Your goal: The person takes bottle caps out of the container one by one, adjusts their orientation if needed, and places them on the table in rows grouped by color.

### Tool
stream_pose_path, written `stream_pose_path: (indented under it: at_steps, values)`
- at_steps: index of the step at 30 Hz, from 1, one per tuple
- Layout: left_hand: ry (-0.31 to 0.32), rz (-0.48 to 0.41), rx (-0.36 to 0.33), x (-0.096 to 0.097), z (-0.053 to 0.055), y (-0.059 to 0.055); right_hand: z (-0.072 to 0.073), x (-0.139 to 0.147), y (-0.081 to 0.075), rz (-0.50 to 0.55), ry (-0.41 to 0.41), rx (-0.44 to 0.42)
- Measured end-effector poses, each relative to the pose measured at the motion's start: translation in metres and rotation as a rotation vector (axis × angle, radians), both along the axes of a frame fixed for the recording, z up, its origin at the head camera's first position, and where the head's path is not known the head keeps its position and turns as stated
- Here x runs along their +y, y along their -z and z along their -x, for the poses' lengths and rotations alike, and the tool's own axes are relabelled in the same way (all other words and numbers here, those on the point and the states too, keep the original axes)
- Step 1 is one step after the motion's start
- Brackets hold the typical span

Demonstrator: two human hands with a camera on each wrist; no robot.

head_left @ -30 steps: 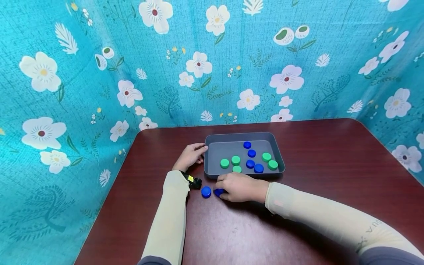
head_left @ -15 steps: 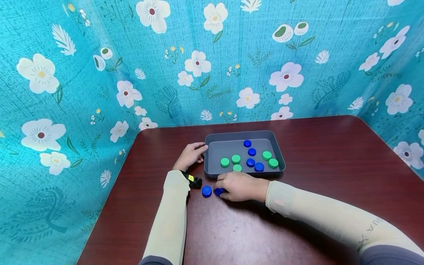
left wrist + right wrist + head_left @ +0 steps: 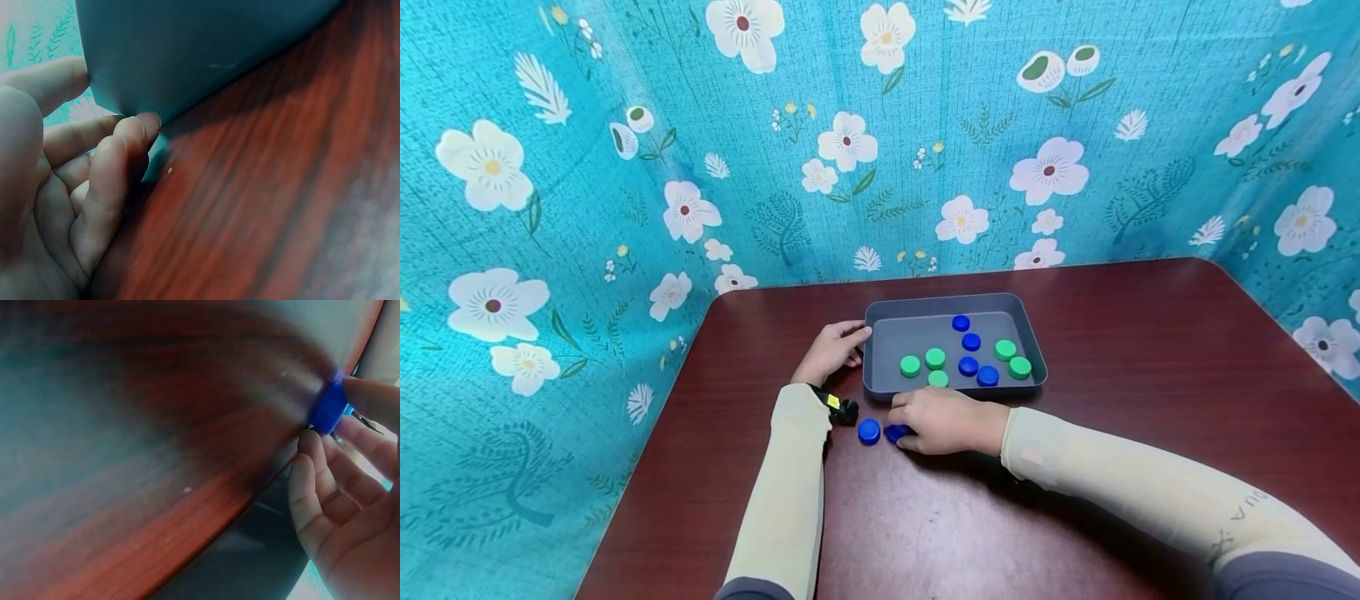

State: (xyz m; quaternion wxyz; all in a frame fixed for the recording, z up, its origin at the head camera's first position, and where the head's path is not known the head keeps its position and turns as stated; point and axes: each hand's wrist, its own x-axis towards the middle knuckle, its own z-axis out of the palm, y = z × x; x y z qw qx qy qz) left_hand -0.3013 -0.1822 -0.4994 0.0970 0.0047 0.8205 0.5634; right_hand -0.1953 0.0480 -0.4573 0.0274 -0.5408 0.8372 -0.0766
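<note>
A grey rectangular tray (image 3: 891, 342) lies on the table, with several blue and green bottle caps inside. My left hand (image 3: 829, 354) holds the tray's left side; in the left wrist view, curled fingertips (image 3: 150, 122) touch the lower corner of the tray wall (image 3: 206, 56). In front of the tray, my right hand (image 3: 943, 421) pinches a blue bottle cap (image 3: 329, 407) between thumb and fingers, close to the tabletop. Part of that cap is hidden by the hand in the head view. Another blue cap (image 3: 868, 432) lies on the table just to its left.
The dark red wooden table (image 3: 1120, 350) stretches out on both sides of the tray. A black wrist camera (image 3: 844, 410) on the left wrist sits close to the loose cap. Behind the table hangs a blue flowered curtain (image 3: 917, 175).
The head view has shifted slightly. Both hands and the caps stay where they were.
</note>
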Motion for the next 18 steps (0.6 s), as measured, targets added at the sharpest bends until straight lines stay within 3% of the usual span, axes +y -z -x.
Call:
stream_pose_path:
  at_steps: [18]
  values:
    - [0.003, -0.021, -0.005, -0.0005, -0.0008, -0.0008, 0.0028, -0.0005, 0.0011, -0.011, 0.008, -0.031]
